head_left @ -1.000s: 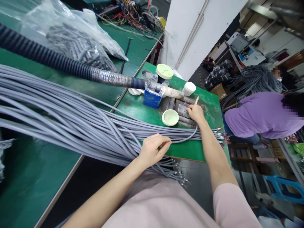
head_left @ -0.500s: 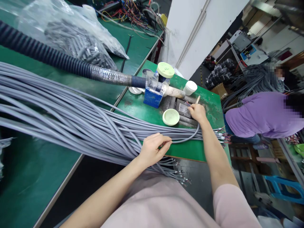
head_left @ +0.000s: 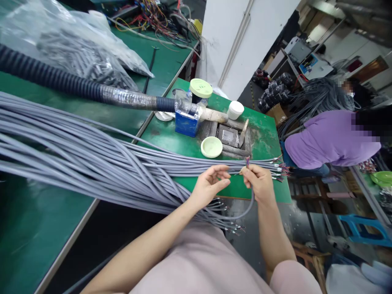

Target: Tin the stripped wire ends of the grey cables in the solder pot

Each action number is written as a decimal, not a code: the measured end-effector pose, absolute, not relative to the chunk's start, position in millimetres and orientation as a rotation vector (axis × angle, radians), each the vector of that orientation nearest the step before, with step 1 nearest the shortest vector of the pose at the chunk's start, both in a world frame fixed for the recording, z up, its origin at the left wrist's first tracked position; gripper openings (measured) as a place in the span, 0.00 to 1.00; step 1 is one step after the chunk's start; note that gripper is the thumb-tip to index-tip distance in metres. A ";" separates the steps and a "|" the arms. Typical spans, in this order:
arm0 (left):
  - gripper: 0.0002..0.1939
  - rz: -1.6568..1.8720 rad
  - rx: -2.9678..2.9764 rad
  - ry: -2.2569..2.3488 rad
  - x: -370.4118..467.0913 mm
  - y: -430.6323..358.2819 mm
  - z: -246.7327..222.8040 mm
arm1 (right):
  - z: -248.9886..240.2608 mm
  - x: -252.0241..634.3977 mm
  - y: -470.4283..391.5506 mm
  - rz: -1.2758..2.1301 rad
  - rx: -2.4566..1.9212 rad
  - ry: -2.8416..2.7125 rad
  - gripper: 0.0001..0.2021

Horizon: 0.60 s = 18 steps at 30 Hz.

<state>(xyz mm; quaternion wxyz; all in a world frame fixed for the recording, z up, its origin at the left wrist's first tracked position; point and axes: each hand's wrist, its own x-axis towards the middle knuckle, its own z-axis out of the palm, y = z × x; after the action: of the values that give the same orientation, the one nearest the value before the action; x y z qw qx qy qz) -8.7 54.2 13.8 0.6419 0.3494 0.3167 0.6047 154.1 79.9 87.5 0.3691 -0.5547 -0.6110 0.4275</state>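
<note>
The right hand pinched a cable, its wires at twelve o'clock, its length dropping toward six; the left hand, loosely open, hung near at nine.

Green lid — marks too small, unreadable

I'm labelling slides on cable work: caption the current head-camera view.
Bare right hand holding a round grey cable near its coloured wire ends; bare left hand open near a grey cable bundle.
</note>
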 end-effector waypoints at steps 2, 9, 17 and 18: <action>0.19 1.347 0.655 0.612 11.3 54.6 14.9 | 82.0 152.0 68.3 1.110 -1.417 -1.508 0.15; 0.07 1.427 0.614 0.562 38.2 49.8 20.6 | 73.9 149.9 53.5 1.119 -1.348 -1.352 0.16; 0.06 1.429 0.514 0.591 24.3 52.7 32.7 | 76.6 148.4 48.7 1.199 -1.335 -1.441 0.13; 0.06 1.399 0.460 0.545 20.7 53.8 34.2 | 76.2 149.8 45.9 1.230 -1.333 -1.490 0.13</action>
<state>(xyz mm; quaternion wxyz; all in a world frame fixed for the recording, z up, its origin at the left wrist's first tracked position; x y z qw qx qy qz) 20.7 53.8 34.2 0.7073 0.2070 0.2453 0.6298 149.8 45.9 76.2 0.3868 -0.5237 -0.5854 0.4831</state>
